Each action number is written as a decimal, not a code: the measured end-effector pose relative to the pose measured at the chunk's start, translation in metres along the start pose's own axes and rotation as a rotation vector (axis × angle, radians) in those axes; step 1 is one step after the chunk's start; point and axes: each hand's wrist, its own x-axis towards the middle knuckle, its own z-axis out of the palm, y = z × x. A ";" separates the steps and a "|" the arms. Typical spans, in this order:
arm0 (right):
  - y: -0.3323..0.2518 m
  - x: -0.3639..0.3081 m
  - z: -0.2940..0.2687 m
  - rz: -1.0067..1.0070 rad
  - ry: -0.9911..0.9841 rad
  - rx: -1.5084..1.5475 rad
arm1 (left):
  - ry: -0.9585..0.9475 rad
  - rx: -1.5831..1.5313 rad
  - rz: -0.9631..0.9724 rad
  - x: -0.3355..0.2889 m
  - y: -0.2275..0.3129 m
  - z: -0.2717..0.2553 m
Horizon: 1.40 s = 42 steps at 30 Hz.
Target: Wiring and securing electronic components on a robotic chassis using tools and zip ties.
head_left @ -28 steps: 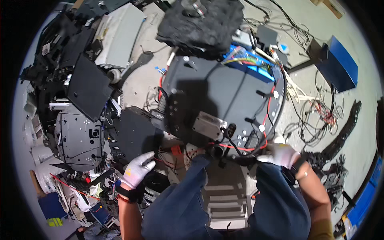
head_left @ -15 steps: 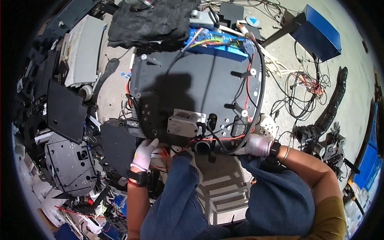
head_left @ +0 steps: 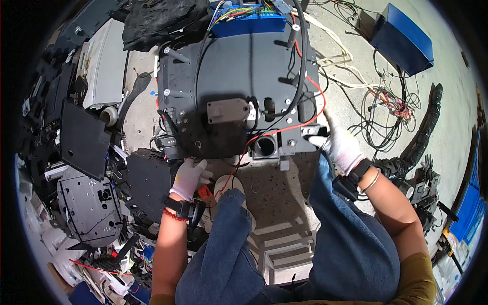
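Before me lies a wide black chassis plate (head_left: 229,66) with upright posts, a grey box-shaped motor (head_left: 227,111) and a round black tube opening (head_left: 265,146) at its near edge. My left hand (head_left: 188,179), in a white glove, touches the near left edge with its fingertips, fingers loosely apart. At the near right corner is my gloved right hand (head_left: 343,151), thumb toward the plate and a finger stretched along its side; the contact there is partly hidden. A red cable (head_left: 284,133) loops over the right part and hangs down past the near edge.
A blue circuit unit (head_left: 249,24) with coloured wires sits on the plate's far end. Black panels (head_left: 84,142) and a pile of parts lie to the left. Tangled cables (head_left: 386,107) and a blue box (head_left: 404,38) are at the right. A white stool (head_left: 287,254) shows between my knees.
The chassis plate has shifted away from me, uncovering floor in front of it. My right hand has moved up and slightly right; my left hand has stayed near the plate's near left edge.
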 end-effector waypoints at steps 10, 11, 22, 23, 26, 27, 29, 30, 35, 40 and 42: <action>-0.019 0.093 -0.056 -0.057 0.203 -0.179 | 0.637 0.346 0.148 0.005 -0.002 -0.051; -0.018 0.105 -0.060 -0.095 0.206 -0.210 | 0.698 0.373 0.252 0.007 -0.006 -0.060; -0.063 0.220 -0.069 -0.110 0.308 -0.184 | 0.184 0.387 0.373 0.053 -0.079 -0.064; -0.070 0.213 -0.064 -0.113 0.311 -0.067 | 0.147 0.338 0.353 0.054 -0.083 -0.059; -0.085 0.162 -0.025 -0.378 0.432 -0.181 | 0.060 0.352 0.379 0.048 -0.088 -0.042; -0.090 0.146 -0.011 -0.406 0.257 -0.151 | -0.003 0.349 0.346 0.047 -0.085 -0.037; -0.099 0.119 0.027 -0.498 0.090 -0.080 | -0.046 0.632 0.374 0.039 -0.077 -0.026; -0.104 0.116 0.042 -0.280 -0.077 -0.170 | -0.134 0.626 0.278 0.035 -0.071 -0.020; -0.107 0.115 0.079 -0.038 -0.588 0.653 | -0.309 1.140 0.323 -0.009 -0.061 0.024; -0.124 0.085 0.105 0.135 -0.960 1.407 | -0.660 1.361 0.508 -0.037 -0.063 0.058; -0.138 0.072 0.099 0.194 -0.911 1.346 | -0.676 1.218 0.459 -0.031 -0.052 0.066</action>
